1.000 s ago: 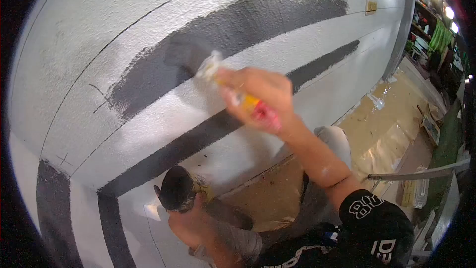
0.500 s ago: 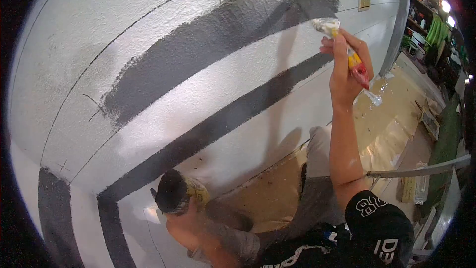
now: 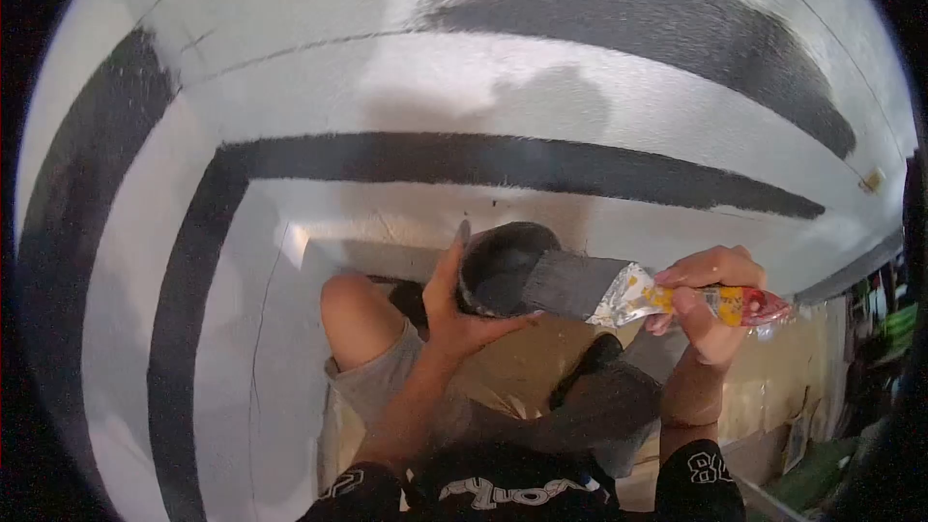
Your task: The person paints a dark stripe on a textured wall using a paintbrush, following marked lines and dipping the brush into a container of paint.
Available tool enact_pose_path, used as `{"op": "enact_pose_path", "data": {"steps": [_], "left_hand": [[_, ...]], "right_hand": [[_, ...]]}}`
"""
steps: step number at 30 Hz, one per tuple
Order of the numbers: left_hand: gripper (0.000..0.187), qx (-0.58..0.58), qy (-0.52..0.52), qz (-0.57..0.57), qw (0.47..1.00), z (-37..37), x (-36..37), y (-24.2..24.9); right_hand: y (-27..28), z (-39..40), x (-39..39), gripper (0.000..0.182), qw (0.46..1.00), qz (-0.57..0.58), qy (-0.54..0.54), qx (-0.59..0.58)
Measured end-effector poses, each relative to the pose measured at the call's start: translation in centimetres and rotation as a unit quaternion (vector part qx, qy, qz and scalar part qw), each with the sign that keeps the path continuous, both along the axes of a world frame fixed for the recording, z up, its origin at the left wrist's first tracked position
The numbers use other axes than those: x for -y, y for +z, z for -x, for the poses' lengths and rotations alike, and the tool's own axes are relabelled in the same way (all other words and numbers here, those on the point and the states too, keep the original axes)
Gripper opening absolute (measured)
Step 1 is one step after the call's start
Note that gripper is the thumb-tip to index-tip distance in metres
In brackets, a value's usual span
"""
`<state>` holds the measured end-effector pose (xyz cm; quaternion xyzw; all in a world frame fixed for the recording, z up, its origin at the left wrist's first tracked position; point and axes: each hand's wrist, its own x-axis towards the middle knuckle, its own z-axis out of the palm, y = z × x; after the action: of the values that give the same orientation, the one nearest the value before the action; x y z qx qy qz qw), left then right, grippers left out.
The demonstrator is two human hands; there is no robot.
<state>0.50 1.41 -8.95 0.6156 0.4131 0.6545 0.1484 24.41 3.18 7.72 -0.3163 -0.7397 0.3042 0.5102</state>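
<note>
My right hand (image 3: 713, 302) is closed around the red and yellow handle of a wide paintbrush (image 3: 628, 294). Silver metal joins the handle to bristles coated in dark grey paint. The bristle end lies over the rim of a paint container (image 3: 509, 269), whose inside is dark with grey paint. Wrapped about the container's left side and underneath, my left hand (image 3: 454, 304) holds it tilted toward me. In front is a white textured wall (image 3: 406, 87) with dark grey bands, among them a curved painted patch (image 3: 638, 0) at the top.
Thin pencil lines run across the wall, and it turns a corner at the left. A wall socket (image 3: 873, 180) is at the far right. My bent legs (image 3: 372, 324) are below the container. Cluttered shelves (image 3: 884, 309) stand at the right edge.
The brush has come down from the curved patch on the wall to the container. My left hand has brought the container up in front of me, and the view has swung left and down.
</note>
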Motion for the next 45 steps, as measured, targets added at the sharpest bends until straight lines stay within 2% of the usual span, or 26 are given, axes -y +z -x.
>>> {"op": "enact_pose_path", "data": {"steps": [1, 2, 4, 6, 10, 16, 20, 22, 26, 28, 32, 36, 38, 39, 40, 42, 43, 45], "left_hand": [[0.113, 0.003, 0.008, 0.002, 1.000, -1.8, 0.6, 1.3], [0.112, -0.021, 0.015, -0.017, 1.000, -1.9, 0.6, 1.6], [0.111, -0.040, 0.022, -0.026, 0.999, -1.9, 0.6, 2.0], [0.103, -0.064, 0.031, -0.036, 0.997, -2.1, 0.7, 2.1], [0.100, -0.090, 0.049, -0.063, 0.993, -2.1, 0.8, 2.5], [0.099, -0.065, 0.040, -0.078, 0.994, -2.0, 0.9, 2.7], [0.099, -0.075, 0.042, -0.076, 0.993, -1.4, 1.4, 2.6], [0.099, -0.059, 0.037, -0.072, 0.995, -1.5, 1.7, 3.0], [0.103, -0.041, 0.043, -0.089, 0.994, -1.7, 1.5, 3.1], [0.107, -0.015, 0.059, -0.100, 0.993, -1.8, 1.9, 2.9], [0.108, 0.029, 0.037, -0.094, 0.995, -2.1, 2.0, 3.2], [0.108, -0.028, 0.049, -0.097, 0.994, -1.4, 2.8, 4.1], [0.107, -0.017, 0.059, -0.108, 0.992, -1.7, 3.0, 4.1], [0.110, -0.055, 0.086, -0.072, 0.992, -1.6, 3.8, 4.9], [0.111, -0.046, 0.092, -0.045, 0.994, -1.7, 4.5, 5.9], [0.112, -0.041, 0.111, -0.016, 0.993, -2.1, 5.4, 6.7], [0.113, -0.002, 0.113, -0.009, 0.994, -2.3, 5.7, 6.3], [0.114, 0.035, 0.126, 0.003, 0.991, -3.1, 6.5, 6.4]], "right_hand": [[1.0, -1.5, 0.5, 0.005, 0.995, -0.040, -0.010, 0.087], [1.1, -1.0, 0.4, 0.005, 0.995, -0.035, -0.002, 0.094], [1.3, 0.5, 0.4, 0.004, 0.996, 0.064, -0.009, 0.066], [0.6, 0.9, 0.1, 0.003, 0.993, 0.097, -0.003, 0.071], [-0.3, 2.0, 0.0, 0.004, 0.983, 0.181, 0.025, 0.029], [-0.9, 2.6, -0.5, 0.002, 0.985, 0.133, 0.069, 0.083], [0.6, 2.8, 0.5, 0.002, 0.987, 0.123, 0.026, 0.104], [1.3, 2.4, 1.0, 0.004, 0.985, 0.171, 0.035, -0.014], [1.7, 1.6, 1.2, 0.006, 0.984, 0.176, 0.031, 0.014], [1.5, 1.5, 1.6, 0.010, 0.991, 0.128, 0.027, -0.035], [2.7, 0.7, 2.5, 0.013, 0.988, 0.121, 0.037, -0.090], [2.5, 1.0, 2.4, 0.014, 0.989, 0.138, 0.040, -0.025], [2.0, 1.3, 1.4, 0.016, 0.991, 0.095, 0.098, -0.013], [1.9, 1.5, 0.7, 0.020, 0.990, 0.063, 0.124, 0.002], [1.8, 1.4, -0.2, 0.020, 0.987, 0.050, 0.151, -0.011], [1.8, 0.7, -1.3, 0.013, 0.985, 0.092, 0.148, -0.007], [1.9, 0.9, -1.4, 0.013, 0.982, 0.089, 0.165, -0.011], [2.6, 1.4, -1.0, 0.013, 0.949, 0.177, 0.229, -0.125]]}}
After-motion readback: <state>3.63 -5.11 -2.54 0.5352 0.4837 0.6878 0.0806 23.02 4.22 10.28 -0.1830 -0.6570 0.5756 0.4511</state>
